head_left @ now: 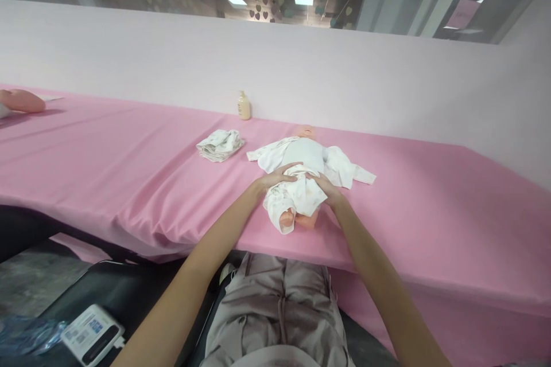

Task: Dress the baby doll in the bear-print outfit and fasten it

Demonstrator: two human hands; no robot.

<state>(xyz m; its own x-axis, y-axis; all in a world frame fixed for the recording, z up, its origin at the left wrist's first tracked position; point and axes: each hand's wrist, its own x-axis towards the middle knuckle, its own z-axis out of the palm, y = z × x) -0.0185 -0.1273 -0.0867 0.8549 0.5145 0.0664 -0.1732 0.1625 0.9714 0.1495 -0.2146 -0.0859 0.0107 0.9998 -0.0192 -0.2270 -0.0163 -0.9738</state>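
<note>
A baby doll [306, 132] lies on its back on the pink table [129, 155], head towards the wall, wearing white clothes [297, 153] that are open at the chest. Its bare feet [287, 219] point at me. My left hand [279, 176] grips the bunched white trousers [301, 195] at the doll's waist on the left side, fingers curled over the cloth. My right hand [323, 186] holds the same waistband on the right side, fingers closed on the fabric.
A folded white cloth [220, 144] lies left of the doll. A small yellow bottle [244, 105] stands by the pale wall. Another doll's pink part [21, 101] rests at the far left. A white device [91, 334] sits below at the lower left.
</note>
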